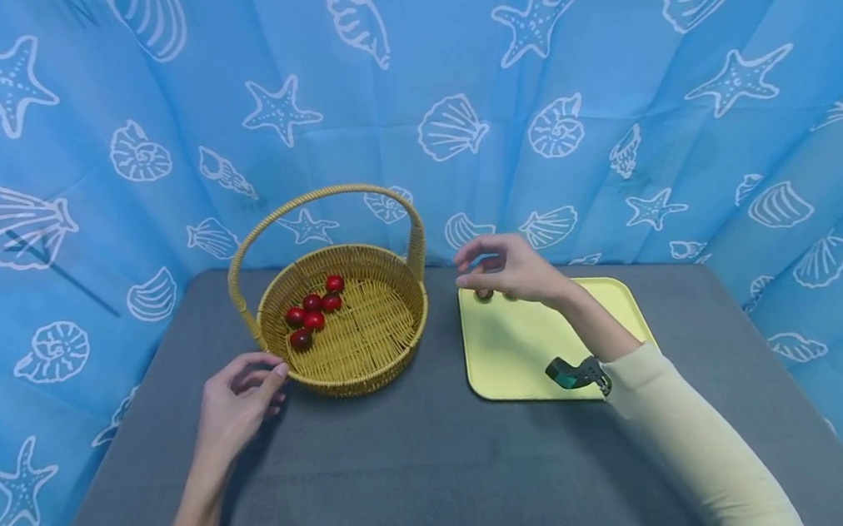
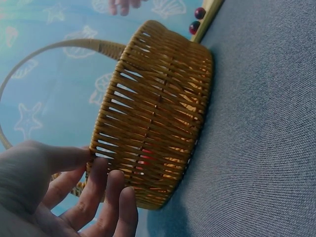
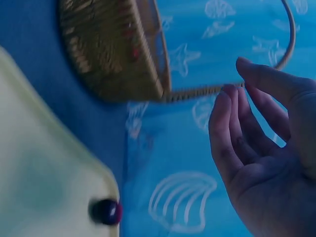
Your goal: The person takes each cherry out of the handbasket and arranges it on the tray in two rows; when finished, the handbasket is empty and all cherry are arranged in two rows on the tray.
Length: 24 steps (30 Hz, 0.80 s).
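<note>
In the head view the left hand (image 1: pixel 236 400) pinches the near-left rim of a round golden wicker basket (image 1: pixel 362 381) holding 6 round red fruits (image 1: pixel 314 321), the left wrist view shows 2 more fruits (image 2: pixel 194 27) beyond the basket on a rectangular yellow tray (image 1: pixel 506 364), and in the right wrist view the right hand (image 3: pixel 269 175) is empty, fingertips narrowly apart, near the basket.

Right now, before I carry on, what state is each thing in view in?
Wicker basket: upright, handle raised
Six red fruits: inside the basket, left side
Yellow tray: flat on the grey table
Two other visible fruits: on the tray, by its far edge
Left fingers: pinching the basket's rim
Right fingers: loosely curled, empty, near the tray's far left corner
Seashell-print curtain: hanging, creased
</note>
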Each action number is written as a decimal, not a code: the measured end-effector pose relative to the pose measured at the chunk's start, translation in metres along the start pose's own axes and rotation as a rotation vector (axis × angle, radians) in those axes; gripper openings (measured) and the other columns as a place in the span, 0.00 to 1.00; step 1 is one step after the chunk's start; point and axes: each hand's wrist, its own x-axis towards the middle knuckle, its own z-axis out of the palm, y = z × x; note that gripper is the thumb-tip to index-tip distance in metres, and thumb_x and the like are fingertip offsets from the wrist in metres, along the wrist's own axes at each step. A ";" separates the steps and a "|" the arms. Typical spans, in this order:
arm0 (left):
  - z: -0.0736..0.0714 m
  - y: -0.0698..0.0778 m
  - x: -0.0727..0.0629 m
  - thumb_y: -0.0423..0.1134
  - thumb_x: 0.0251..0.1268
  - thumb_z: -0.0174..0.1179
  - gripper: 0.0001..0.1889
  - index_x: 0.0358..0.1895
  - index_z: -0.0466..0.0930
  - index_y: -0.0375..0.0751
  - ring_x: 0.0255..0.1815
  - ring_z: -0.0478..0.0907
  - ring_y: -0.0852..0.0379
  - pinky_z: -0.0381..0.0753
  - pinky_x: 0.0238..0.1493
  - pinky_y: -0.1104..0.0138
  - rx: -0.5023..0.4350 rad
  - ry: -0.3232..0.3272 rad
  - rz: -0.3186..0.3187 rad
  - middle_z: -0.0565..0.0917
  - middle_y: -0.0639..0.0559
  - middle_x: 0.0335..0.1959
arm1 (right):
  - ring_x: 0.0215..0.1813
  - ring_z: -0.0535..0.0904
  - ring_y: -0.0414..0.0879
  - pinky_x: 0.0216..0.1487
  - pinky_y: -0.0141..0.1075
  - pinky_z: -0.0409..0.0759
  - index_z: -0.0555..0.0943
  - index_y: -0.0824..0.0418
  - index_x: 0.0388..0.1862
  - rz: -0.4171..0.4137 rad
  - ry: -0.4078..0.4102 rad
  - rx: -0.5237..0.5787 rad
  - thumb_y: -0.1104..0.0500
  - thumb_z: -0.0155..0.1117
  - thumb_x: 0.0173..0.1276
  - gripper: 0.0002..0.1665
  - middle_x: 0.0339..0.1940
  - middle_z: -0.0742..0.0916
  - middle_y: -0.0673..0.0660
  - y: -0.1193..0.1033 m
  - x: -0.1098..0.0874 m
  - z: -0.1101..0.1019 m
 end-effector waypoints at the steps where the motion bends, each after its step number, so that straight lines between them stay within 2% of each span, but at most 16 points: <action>1: 0.000 0.000 0.000 0.50 0.79 0.67 0.19 0.60 0.84 0.40 0.37 0.92 0.53 0.93 0.37 0.65 0.001 0.000 0.002 0.93 0.38 0.46 | 0.31 0.87 0.43 0.24 0.34 0.78 0.84 0.62 0.59 -0.019 -0.020 -0.006 0.61 0.74 0.75 0.17 0.43 0.90 0.55 -0.004 0.002 0.004; 6: 0.000 0.000 0.000 0.49 0.80 0.67 0.19 0.61 0.83 0.39 0.37 0.92 0.53 0.92 0.36 0.66 0.008 0.005 -0.001 0.93 0.36 0.47 | 0.34 0.88 0.45 0.31 0.36 0.86 0.86 0.64 0.57 -0.129 -0.111 -0.069 0.63 0.74 0.74 0.15 0.46 0.89 0.60 -0.020 0.019 0.026; 10: 0.000 0.000 0.001 0.48 0.80 0.67 0.19 0.61 0.83 0.40 0.37 0.91 0.55 0.92 0.37 0.66 0.008 0.003 -0.014 0.93 0.37 0.47 | 0.37 0.89 0.47 0.40 0.42 0.92 0.87 0.63 0.56 -0.175 -0.175 -0.093 0.64 0.74 0.74 0.14 0.47 0.91 0.60 -0.029 0.037 0.043; 14: -0.001 0.000 0.001 0.50 0.79 0.67 0.20 0.63 0.82 0.40 0.36 0.91 0.58 0.92 0.37 0.67 0.006 -0.007 -0.025 0.93 0.41 0.47 | 0.39 0.89 0.49 0.44 0.47 0.93 0.86 0.63 0.56 -0.171 -0.223 -0.088 0.64 0.72 0.75 0.12 0.45 0.91 0.60 -0.038 0.056 0.059; 19: -0.001 0.001 0.002 0.50 0.79 0.67 0.21 0.63 0.82 0.41 0.38 0.91 0.58 0.92 0.38 0.67 0.006 -0.014 -0.043 0.93 0.42 0.48 | 0.40 0.89 0.62 0.41 0.38 0.90 0.85 0.65 0.57 -0.163 -0.274 -0.111 0.64 0.69 0.77 0.13 0.44 0.91 0.63 -0.042 0.082 0.074; 22: -0.001 0.000 0.002 0.50 0.79 0.67 0.21 0.64 0.82 0.41 0.38 0.91 0.57 0.92 0.38 0.67 0.006 -0.017 -0.047 0.93 0.42 0.48 | 0.41 0.87 0.65 0.40 0.36 0.88 0.85 0.65 0.58 -0.127 -0.287 -0.126 0.64 0.70 0.77 0.13 0.43 0.91 0.63 -0.042 0.095 0.082; 24: -0.001 0.000 0.002 0.50 0.79 0.67 0.21 0.64 0.82 0.41 0.38 0.91 0.57 0.92 0.38 0.67 0.003 -0.019 -0.044 0.93 0.42 0.48 | 0.40 0.87 0.62 0.40 0.35 0.87 0.85 0.64 0.58 -0.093 -0.289 -0.136 0.63 0.70 0.78 0.13 0.43 0.92 0.62 -0.040 0.103 0.087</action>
